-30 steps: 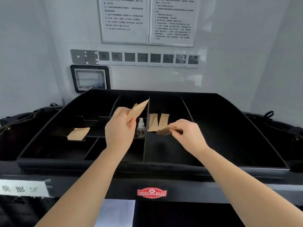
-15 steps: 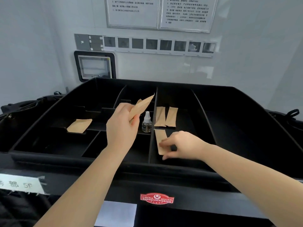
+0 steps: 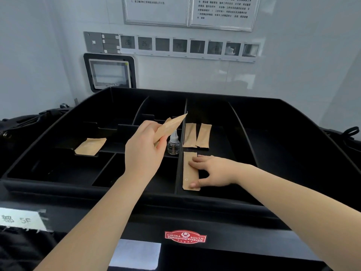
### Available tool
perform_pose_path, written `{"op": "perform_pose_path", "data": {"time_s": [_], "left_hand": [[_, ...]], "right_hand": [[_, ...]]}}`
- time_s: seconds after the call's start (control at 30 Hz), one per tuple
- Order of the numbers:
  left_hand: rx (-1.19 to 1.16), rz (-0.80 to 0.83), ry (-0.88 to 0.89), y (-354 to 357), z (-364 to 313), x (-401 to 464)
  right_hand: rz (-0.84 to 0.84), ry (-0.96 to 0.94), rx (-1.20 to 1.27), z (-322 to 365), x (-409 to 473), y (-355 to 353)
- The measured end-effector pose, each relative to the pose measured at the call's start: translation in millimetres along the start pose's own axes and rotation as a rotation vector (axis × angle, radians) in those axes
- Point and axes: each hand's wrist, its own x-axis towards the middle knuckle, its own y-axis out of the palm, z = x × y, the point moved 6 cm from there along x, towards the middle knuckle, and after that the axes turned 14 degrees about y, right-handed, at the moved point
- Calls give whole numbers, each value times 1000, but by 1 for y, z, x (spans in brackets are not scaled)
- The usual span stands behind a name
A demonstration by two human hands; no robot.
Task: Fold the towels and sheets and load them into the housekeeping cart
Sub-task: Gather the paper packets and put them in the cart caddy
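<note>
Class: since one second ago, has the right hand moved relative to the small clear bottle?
Yes. The right hand dropped from beside the small clear bottle toward the tray's near edge, pressing a brown paper sachet flat.

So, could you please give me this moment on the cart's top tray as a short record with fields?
setting: black divided cart tray against a white wall
left hand: raised over the tray, gripping brown paper packets
right hand: fingers spread flat on a packet at the front of the middle compartment
same compartment, further back: two packets side by side
left shelf: single packet
by the divider: small clear bottle, upright
towels or sheets: none visible
</note>
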Motion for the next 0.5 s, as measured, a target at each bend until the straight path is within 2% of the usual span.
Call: {"op": "perform_pose_path", "data": {"time_s": [0.27,0.33,0.43,0.5], "left_hand": [[10,11,-14,1,2,1],[-6,7,4,-1,0,2],[-104,-43,-21,-9,-6,10],[-231,-118,-73,-15,-14,17]], "right_hand": [[-15,-89,59,9,-15,-1],[-104,-93,138,12,-23,-17],[-314,-102,434,22,-35,-57],[-396,-98,610,31,-40,-76]]}}
